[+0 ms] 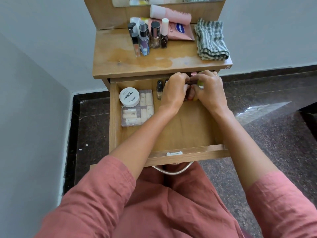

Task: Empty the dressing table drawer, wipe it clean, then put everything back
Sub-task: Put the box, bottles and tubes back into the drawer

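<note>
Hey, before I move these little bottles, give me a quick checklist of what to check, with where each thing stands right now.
1. Grip: left hand and right hand are closed around a cluster of small nail polish bottles at the back of the open wooden drawer. Ok.
2. Bottle count in the grip: hidden by fingers. Cannot tell.
3. Loose clear-glass black-capped bottle stands just left of the left hand; could be knocked. Not ok.
4. Round white nail polish remover tub rests on the clear plastic box of small tubes; away from the hands. Ok.
5. Folded grey-striped cloth ready on the tabletop. Ok.
</note>
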Available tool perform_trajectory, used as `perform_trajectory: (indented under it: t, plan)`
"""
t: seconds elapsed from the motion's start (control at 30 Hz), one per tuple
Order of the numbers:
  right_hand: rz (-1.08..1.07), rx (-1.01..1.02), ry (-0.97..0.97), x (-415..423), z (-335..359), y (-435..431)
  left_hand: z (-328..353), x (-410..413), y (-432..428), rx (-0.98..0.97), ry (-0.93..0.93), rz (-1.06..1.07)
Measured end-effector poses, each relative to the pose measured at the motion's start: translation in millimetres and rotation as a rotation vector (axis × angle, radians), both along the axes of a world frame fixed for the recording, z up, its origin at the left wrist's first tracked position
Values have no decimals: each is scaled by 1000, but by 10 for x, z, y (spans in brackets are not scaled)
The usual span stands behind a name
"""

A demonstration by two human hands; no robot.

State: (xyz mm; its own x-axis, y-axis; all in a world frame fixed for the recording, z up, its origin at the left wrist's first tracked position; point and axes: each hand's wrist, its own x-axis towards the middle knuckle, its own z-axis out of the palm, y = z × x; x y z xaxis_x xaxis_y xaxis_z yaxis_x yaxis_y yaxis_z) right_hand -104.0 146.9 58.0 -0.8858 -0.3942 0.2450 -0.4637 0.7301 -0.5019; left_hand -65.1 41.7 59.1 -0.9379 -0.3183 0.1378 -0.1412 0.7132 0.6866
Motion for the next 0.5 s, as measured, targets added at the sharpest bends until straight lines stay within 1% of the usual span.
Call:
perform_trajectory:
  t: [0.13,0.2,0.3,0.37,0.5]
  plan:
    - [22,-160,-54,11,255,-151,160,17,-135,27,100,32]
    - [45,-212,-41,2,382,-268,257,22,-245,50,170,45]
    - [85,-280,-30,-44,538,-488,405,42,-456,34,266,94]
    - [114,-330,-13,-86,617,-656,489,56,-620,22,316,144]
    - [158,-374,21,-187,710,-996,576,46,-958,58,394,293]
